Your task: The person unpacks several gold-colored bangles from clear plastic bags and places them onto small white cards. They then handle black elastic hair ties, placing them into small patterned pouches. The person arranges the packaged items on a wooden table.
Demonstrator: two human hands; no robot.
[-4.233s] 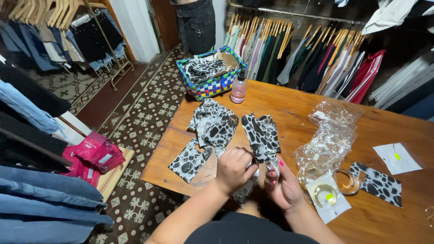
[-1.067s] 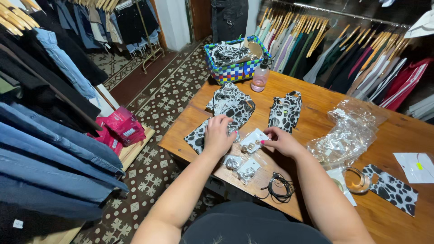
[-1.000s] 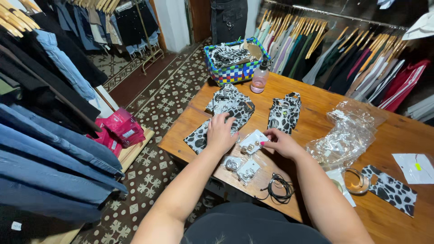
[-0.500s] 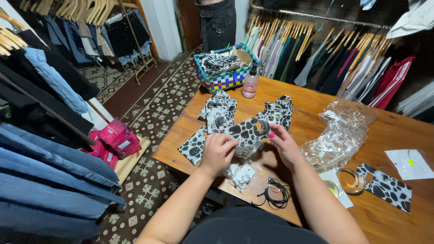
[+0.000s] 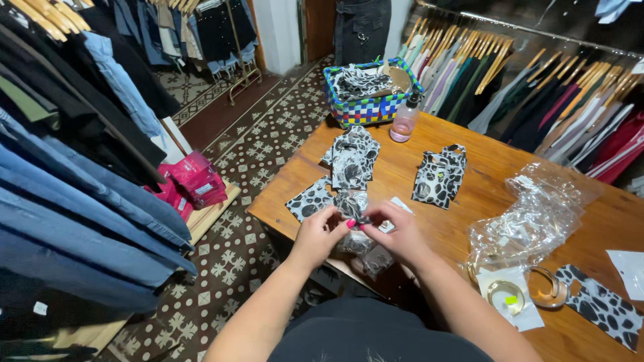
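Observation:
My left hand (image 5: 318, 231) and my right hand (image 5: 397, 231) meet above the near edge of the wooden table (image 5: 483, 194), both pinching a small black-and-white patterned cloth pouch (image 5: 349, 206). Under the hands lie small clear plastic packets (image 5: 365, 251). A flat patterned pouch (image 5: 310, 199) lies just left of the hands. Further back sit a stack of patterned pouches (image 5: 350, 159) and another pile (image 5: 438, 177).
A checkered woven basket (image 5: 370, 94) and a pink bottle (image 5: 405, 123) stand at the table's far end. Crumpled clear plastic bags (image 5: 533, 214), gold bangles (image 5: 530, 291) and another patterned pouch (image 5: 607, 310) lie at right. Clothes racks surround the table; pink packages (image 5: 191, 182) sit left.
The larger patterned piece that both hands held up half a second ago is gone from them; they have come closer together, low over the packets, on a smaller bunched pouch.

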